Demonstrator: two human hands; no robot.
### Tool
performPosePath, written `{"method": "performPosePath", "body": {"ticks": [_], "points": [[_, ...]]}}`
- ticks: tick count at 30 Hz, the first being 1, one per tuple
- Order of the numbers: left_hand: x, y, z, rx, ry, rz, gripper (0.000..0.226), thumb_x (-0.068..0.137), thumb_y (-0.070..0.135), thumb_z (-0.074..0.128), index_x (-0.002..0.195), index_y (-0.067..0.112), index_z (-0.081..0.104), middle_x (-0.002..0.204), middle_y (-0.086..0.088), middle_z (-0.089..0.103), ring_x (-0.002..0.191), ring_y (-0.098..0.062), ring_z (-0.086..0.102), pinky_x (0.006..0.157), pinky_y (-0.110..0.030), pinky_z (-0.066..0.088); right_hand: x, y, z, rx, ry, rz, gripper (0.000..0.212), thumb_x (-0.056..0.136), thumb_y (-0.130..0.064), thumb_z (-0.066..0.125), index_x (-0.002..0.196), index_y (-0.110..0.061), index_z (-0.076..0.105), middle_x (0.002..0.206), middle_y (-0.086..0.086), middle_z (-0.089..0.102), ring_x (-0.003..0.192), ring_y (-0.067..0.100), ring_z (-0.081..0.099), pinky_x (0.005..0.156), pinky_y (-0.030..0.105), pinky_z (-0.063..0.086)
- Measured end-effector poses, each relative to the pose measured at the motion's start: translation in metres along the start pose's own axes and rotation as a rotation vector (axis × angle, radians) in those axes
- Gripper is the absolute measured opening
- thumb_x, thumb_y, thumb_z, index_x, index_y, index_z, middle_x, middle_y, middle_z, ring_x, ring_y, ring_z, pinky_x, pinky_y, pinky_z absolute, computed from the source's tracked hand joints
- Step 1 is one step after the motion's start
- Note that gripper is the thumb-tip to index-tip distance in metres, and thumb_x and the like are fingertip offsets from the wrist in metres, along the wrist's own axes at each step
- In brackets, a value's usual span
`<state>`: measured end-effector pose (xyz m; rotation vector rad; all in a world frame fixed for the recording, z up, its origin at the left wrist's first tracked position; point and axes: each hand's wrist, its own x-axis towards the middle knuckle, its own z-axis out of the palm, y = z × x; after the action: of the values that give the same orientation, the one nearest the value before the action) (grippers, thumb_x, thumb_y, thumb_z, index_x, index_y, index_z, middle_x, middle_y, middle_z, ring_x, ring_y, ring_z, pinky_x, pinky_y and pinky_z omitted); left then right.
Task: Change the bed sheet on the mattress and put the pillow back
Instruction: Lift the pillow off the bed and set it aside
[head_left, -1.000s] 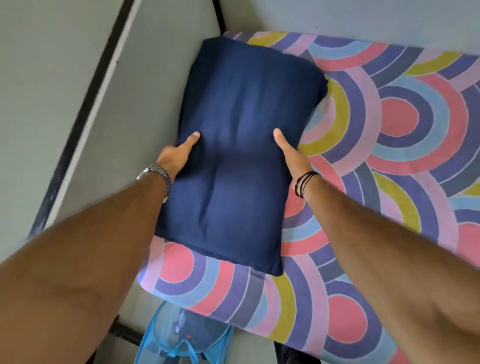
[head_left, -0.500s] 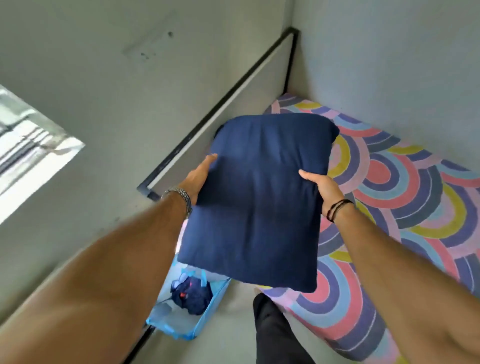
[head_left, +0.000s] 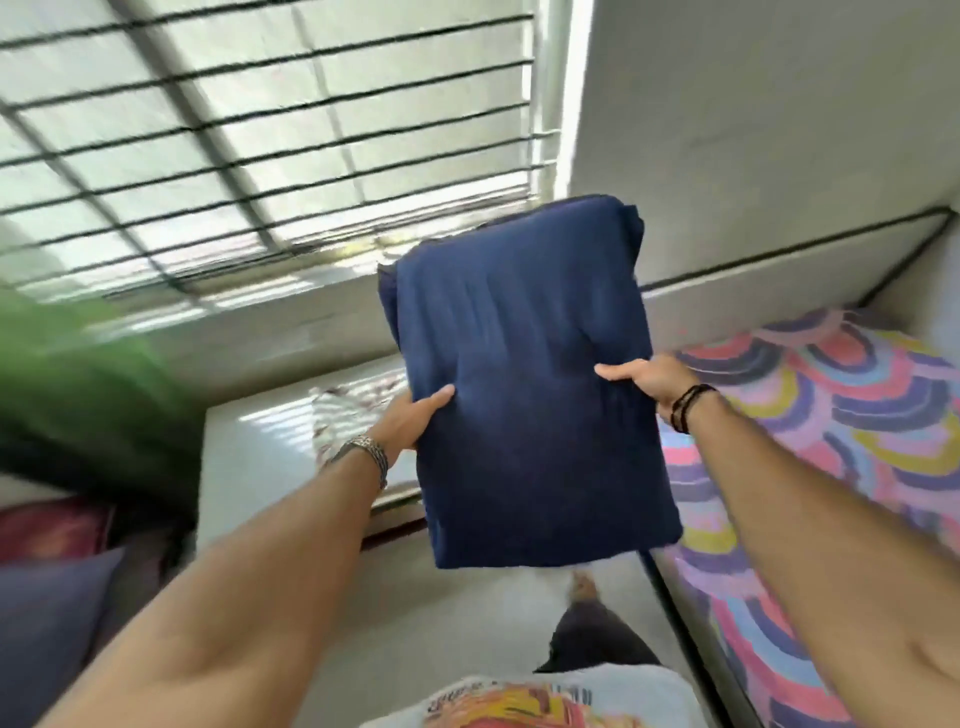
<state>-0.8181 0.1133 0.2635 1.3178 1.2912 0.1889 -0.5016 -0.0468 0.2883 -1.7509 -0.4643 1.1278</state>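
Note:
A dark blue pillow (head_left: 530, 384) hangs in the air in front of me, held up off the bed. My left hand (head_left: 408, 423) grips its left edge, thumb on the front. My right hand (head_left: 649, 376) grips its right edge the same way. To the right lies the mattress under a bed sheet (head_left: 841, 415) printed with pink, purple, blue and yellow arcs. The pillow is left of the bed, over the floor.
A barred window (head_left: 270, 135) fills the upper left. A white low surface (head_left: 260, 447) stands below it, with a green cloth (head_left: 88, 384) at the left. A purple cushion (head_left: 47, 623) lies lower left. My leg and foot (head_left: 587, 618) stand on the floor beside the bed.
Both hands have lifted the pillow off the sheet and swung it left, away from the bed's corner. My view has turned from the bed towards the window.

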Motion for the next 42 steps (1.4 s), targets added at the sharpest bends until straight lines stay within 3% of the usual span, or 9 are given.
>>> {"method": "performPosePath", "body": {"ticks": [3, 11, 16, 21, 26, 29, 34, 38, 42], "points": [[-0.012, -0.043, -0.075, -0.076, 0.148, 0.014, 0.056, 0.083, 0.057, 0.074, 0.129, 0.026, 0.066, 0.117, 0.005, 0.075, 0.103, -0.018, 0.071, 0.087, -0.039, 0.059, 0.025, -0.014, 0.094, -0.205, -0.066, -0.060, 0.072, 0.059, -0.027, 0.097, 0.122, -0.005, 0.070, 0.115, 0.005, 0.075, 0.107, 0.023, 0.071, 0.100, 0.040, 0.055], [-0.001, -0.134, -0.237, -0.262, 0.526, -0.058, 0.038, 0.093, 0.029, 0.070, 0.129, 0.018, 0.065, 0.117, 0.004, 0.071, 0.104, -0.016, 0.067, 0.099, -0.034, 0.053, 0.070, -0.011, 0.327, -0.541, -0.312, -0.153, 0.050, 0.089, -0.021, 0.080, 0.134, -0.004, 0.064, 0.127, 0.011, 0.069, 0.119, 0.027, 0.064, 0.098, 0.034, 0.050], [0.088, -0.232, -0.345, -0.243, 0.631, -0.310, 0.089, 0.065, 0.053, 0.071, 0.147, 0.023, 0.051, 0.143, 0.002, 0.061, 0.126, -0.021, 0.060, 0.112, -0.041, 0.046, 0.125, 0.018, 0.454, -0.647, -0.410, -0.066, 0.053, 0.094, -0.028, 0.072, 0.138, -0.002, 0.056, 0.126, 0.007, 0.062, 0.121, 0.031, 0.061, 0.095, 0.037, 0.051], [0.149, -0.243, -0.396, -0.261, 0.636, -0.439, 0.068, 0.084, 0.022, 0.065, 0.149, 0.025, 0.048, 0.143, 0.000, 0.058, 0.126, -0.025, 0.057, 0.112, -0.042, 0.044, 0.200, 0.062, 0.551, -0.709, -0.439, 0.126, 0.057, 0.096, -0.031, 0.069, 0.141, 0.000, 0.051, 0.138, 0.014, 0.059, 0.126, 0.033, 0.058, 0.094, 0.032, 0.047], [0.225, -0.274, -0.437, -0.223, 0.652, -0.477, 0.063, 0.087, 0.016, 0.059, 0.147, 0.033, 0.048, 0.125, 0.010, 0.060, 0.113, -0.020, 0.058, 0.103, -0.031, 0.045, 0.267, 0.098, 0.619, -0.734, -0.430, 0.297, 0.044, 0.094, -0.036, 0.071, 0.123, -0.005, 0.060, 0.117, 0.014, 0.067, 0.095, 0.033, 0.069, 0.073, 0.048, 0.063], [0.253, -0.288, -0.449, -0.208, 0.658, -0.506, 0.060, 0.086, 0.018, 0.059, 0.143, 0.034, 0.050, 0.127, 0.009, 0.062, 0.114, -0.020, 0.059, 0.101, -0.029, 0.044, 0.291, 0.112, 0.644, -0.687, -0.456, 0.279, 0.026, 0.096, -0.026, 0.071, 0.115, -0.009, 0.065, 0.100, 0.006, 0.071, 0.079, 0.020, 0.067, 0.060, 0.023, 0.059], [0.282, -0.287, -0.445, -0.056, 0.394, -0.640, 0.081, 0.079, 0.044, 0.070, 0.154, 0.032, 0.042, 0.163, -0.004, 0.034, 0.149, -0.026, 0.033, 0.124, -0.043, 0.026, 0.310, 0.142, 0.664, -0.551, -0.456, 0.277, 0.110, 0.080, -0.032, 0.080, 0.162, -0.013, 0.010, 0.155, 0.005, 0.046, 0.137, 0.022, 0.051, 0.117, 0.041, 0.039], [0.285, -0.243, -0.416, 0.052, 0.158, -0.484, 0.049, 0.095, 0.029, 0.066, 0.141, 0.016, 0.060, 0.149, 0.001, 0.054, 0.138, -0.018, 0.048, 0.118, -0.031, 0.033, 0.292, 0.113, 0.661, -0.589, -0.506, 0.286, 0.102, 0.092, -0.022, 0.074, 0.163, -0.010, 0.001, 0.158, 0.015, 0.038, 0.142, 0.028, 0.045, 0.115, 0.036, 0.037], [0.264, -0.194, -0.385, 0.168, 0.173, -0.392, 0.035, 0.094, 0.034, 0.061, 0.128, 0.025, 0.065, 0.133, 0.005, 0.064, 0.120, -0.017, 0.061, 0.107, -0.036, 0.047, 0.272, 0.082, 0.630, -0.709, -0.574, 0.169, 0.088, 0.095, -0.025, 0.068, 0.162, -0.016, 0.012, 0.126, 0.014, 0.059, 0.116, 0.027, 0.061, 0.094, 0.030, 0.043]]}}
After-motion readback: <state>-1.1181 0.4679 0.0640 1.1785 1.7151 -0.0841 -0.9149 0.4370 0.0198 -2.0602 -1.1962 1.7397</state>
